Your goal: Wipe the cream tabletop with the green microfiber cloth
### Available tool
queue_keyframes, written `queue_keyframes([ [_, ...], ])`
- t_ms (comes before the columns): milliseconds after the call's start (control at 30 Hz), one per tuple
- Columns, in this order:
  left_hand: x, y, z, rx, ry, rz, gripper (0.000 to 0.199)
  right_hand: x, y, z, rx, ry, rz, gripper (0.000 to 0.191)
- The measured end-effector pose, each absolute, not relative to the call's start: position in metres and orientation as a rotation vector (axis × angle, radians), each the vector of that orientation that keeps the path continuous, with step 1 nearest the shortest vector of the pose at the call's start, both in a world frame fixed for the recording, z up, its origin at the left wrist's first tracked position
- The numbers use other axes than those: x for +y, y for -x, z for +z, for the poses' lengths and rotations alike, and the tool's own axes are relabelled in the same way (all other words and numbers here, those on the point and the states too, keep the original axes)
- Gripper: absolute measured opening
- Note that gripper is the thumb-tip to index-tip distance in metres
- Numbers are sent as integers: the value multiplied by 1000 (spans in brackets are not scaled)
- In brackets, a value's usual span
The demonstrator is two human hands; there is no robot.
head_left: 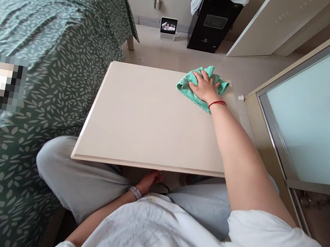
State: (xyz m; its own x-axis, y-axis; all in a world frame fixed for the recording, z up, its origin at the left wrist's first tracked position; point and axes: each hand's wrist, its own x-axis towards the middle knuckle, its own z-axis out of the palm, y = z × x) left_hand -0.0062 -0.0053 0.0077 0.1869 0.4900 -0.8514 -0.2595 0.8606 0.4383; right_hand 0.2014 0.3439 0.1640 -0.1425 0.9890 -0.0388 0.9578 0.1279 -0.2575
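Observation:
My right hand [203, 87] lies palm down with spread fingers on a green cloth [189, 96], pressing it against the top of a small cream table [140, 119]. The cloth is bunched and creased at the table's far right corner. A red string bracelet circles that wrist. Low between my knees, my left hand [150, 180] is close below the table's near edge, its fingers curled and partly in shadow. Whether anything is inside them is hidden. A pale watch band is on the left wrist.
To the left stands a bed with a green leaf-patterned cover [71, 39]. A small screen device [168, 29] and a black cabinet [215, 21] topped with clothes are by the wall. A sliding glass panel [329, 97] borders the right; crumpled paper [241, 98] lies nearby.

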Motion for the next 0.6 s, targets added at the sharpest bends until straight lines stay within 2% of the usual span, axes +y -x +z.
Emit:
queue_keyframes([
  [300, -6, 7, 8, 1280, -209, 559, 23, 287, -196, 170, -2358, 1926, 246, 83],
  [600, -7, 6, 5, 1263, -245, 550, 22, 114, -207, 162, -2644, 1610, 149, 78],
])
